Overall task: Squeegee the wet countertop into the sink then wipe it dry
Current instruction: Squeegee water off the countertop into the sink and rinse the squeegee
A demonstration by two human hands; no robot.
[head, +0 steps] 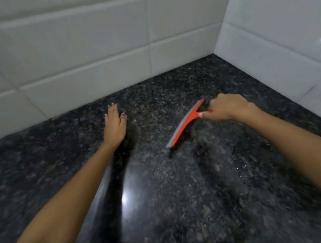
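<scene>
Countertop [170,188] looks wet yet near its back corner, right hand [225,108] gripping squeegee [184,125], left hand [114,125] flat, drying not begun.

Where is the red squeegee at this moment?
In the head view the red squeegee sits right of centre on the dark granite countertop, its handle gripped by the right hand, near the tiled wall corner.
</scene>
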